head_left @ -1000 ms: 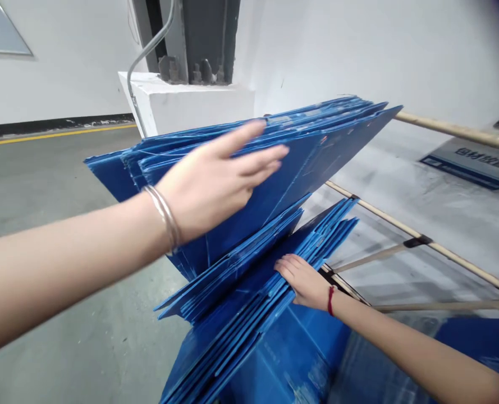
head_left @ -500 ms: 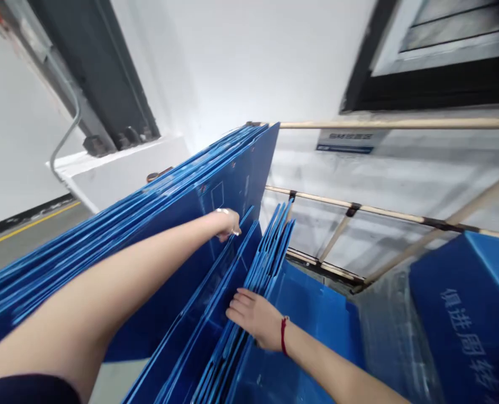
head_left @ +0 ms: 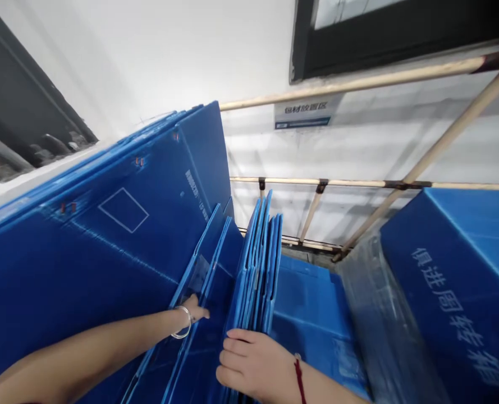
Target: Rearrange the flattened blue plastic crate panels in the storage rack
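Curled over the upper edges of a bundle of folded blue panels [head_left: 255,275], the right hand [head_left: 251,359] has its fingers drawn together on the near end, the knuckles uppermost; a red cord [head_left: 300,379] circles that wrist. The left hand [head_left: 196,308] reaches across to the middle blue panels [head_left: 231,252], which stand on edge just left of the bundle. Its thumb side shows at their upper edges, but the other fingers are mostly hidden, so one cannot tell how far it is closed or whether it has hold of a panel. A silvery bracelet [head_left: 189,321] hangs at the left wrist.

The bundle stands on edge near the centre of the view, its far ends fanned slightly apart. Farther left, beyond the middle panels, leans a stack of large blue panels [head_left: 156,174]; the front one carries a white outlined square, some pale print and small copper-coloured marks along its upper edge. To the right of the bundle lies a lighter blue surface [head_left: 308,303], and past it clear wrapping [head_left: 384,320] beside a blue box [head_left: 447,280] with white Chinese characters. Behind everything, a frame of pale rails [head_left: 350,87] with black joints runs before a white wall [head_left: 169,50], and a sign [head_left: 302,112] shows just below the top rail.
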Demonstrator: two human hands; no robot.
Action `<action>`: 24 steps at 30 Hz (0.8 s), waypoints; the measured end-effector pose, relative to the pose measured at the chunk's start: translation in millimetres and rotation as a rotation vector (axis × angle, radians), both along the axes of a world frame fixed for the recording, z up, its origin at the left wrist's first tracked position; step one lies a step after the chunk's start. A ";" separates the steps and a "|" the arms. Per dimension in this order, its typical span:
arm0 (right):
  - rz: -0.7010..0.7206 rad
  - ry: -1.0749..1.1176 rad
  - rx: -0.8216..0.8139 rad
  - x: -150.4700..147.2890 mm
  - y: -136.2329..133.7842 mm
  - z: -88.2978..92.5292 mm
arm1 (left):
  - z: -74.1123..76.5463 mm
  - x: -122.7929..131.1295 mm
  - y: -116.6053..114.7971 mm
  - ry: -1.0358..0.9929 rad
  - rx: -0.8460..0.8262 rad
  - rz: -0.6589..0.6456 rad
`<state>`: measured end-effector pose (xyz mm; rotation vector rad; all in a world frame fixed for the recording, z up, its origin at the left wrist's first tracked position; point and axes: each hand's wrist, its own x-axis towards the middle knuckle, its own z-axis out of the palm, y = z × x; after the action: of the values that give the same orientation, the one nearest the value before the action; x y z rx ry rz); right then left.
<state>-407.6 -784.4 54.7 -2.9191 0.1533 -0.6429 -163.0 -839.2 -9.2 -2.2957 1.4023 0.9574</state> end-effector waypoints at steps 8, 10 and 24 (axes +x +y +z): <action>-0.004 -0.009 -0.005 -5.8 1.0 -2.4 | -44.5 -5.2 8.4 -0.028 0.008 0.068; 0.000 -0.015 -0.008 -7.9 0.5 -2.4 | -45.6 -4.7 8.1 -0.022 0.013 0.083; -0.063 -0.147 -0.137 -15.1 8.2 -37.5 | -55.6 10.0 6.8 0.060 -0.109 0.139</action>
<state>-422.7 -776.3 17.3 -2.9918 0.1922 -0.9089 -153.0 -832.4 -64.9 -2.4921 1.3638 1.0216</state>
